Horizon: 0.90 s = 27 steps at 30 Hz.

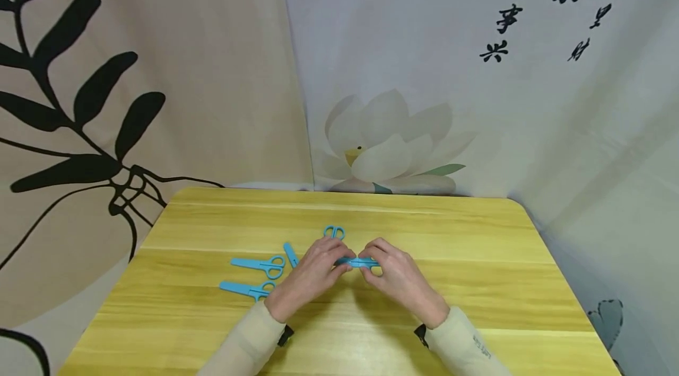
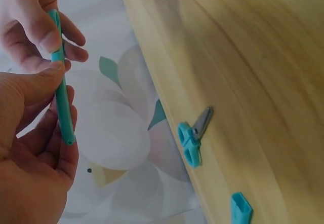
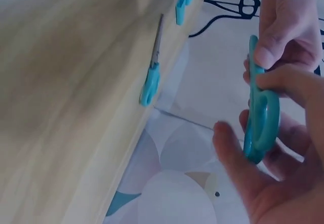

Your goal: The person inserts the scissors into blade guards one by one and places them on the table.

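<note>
My left hand [image 1: 318,263] and right hand [image 1: 392,267] hold one pair of blue scissors [image 1: 366,262] between them, above the table. Its blades are covered by a blue sheath [image 2: 63,105], which the left thumb and fingers pinch. At the other end the right hand pinches near the finger loops [image 3: 271,120]. Beyond the left hand lies another pair of scissors [image 2: 188,143] with its metal blades bare. A loose blue sheath [image 2: 242,209] rests near it, partly hidden behind the left hand in the head view.
Two sheathed pairs of scissors, an upper one [image 1: 257,264] and a lower one [image 1: 246,289], lie left of the left hand. The wooden table [image 1: 477,282] ends at a printed curtain [image 1: 239,69] along its back edge.
</note>
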Tool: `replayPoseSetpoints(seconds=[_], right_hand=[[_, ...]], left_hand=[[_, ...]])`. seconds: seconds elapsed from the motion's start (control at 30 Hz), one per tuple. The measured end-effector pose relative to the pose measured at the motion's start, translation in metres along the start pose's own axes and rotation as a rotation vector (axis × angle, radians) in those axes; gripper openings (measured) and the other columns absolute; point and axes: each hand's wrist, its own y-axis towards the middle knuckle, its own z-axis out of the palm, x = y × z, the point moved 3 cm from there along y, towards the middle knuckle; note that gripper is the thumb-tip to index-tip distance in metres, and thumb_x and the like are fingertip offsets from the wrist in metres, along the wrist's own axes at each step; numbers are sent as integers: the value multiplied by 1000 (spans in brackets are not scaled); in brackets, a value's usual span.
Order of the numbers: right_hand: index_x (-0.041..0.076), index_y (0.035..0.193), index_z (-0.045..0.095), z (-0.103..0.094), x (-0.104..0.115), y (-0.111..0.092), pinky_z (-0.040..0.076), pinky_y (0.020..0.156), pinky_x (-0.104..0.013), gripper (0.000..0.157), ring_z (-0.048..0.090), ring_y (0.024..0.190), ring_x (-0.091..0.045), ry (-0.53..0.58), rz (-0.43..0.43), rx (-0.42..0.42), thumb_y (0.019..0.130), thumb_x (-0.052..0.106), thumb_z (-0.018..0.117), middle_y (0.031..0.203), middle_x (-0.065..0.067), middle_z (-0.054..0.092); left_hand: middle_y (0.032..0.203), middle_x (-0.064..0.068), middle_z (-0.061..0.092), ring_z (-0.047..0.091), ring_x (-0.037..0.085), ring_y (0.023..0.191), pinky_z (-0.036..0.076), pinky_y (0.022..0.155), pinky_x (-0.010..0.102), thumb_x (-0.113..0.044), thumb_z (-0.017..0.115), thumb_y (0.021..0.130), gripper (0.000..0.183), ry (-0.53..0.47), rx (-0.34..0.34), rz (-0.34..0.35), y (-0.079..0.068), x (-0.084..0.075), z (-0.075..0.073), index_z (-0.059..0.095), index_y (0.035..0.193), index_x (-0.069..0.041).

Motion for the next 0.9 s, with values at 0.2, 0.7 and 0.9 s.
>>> replayPoseSetpoints(seconds=[0.2,0.7,0.9], right_hand=[[8,105,74,5,2,2,59,70,-29,26,69,88,-16,-9,41,15,83,13,87,108,-1,67],[11,130,69,-24,-30,-7,56,91,-52,45,63,122,-30,59,226,-3,92,34,79,139,-5,62],[12,125,72,-27,-40,-12,55,93,-52,39,63,123,-29,52,256,20,94,35,77,138,-5,62]], left_hand=[[105,-3,68,60,17,100,54,91,39,-13,82,89,17,20,12,-2,-4,6,0,76,105,-13],[110,-2,70,65,20,103,55,87,43,-6,79,91,22,-104,23,-246,-42,76,-50,74,112,-12],[112,0,69,65,21,100,55,85,45,-6,76,94,20,-145,48,-328,-53,111,-70,74,113,-12]])
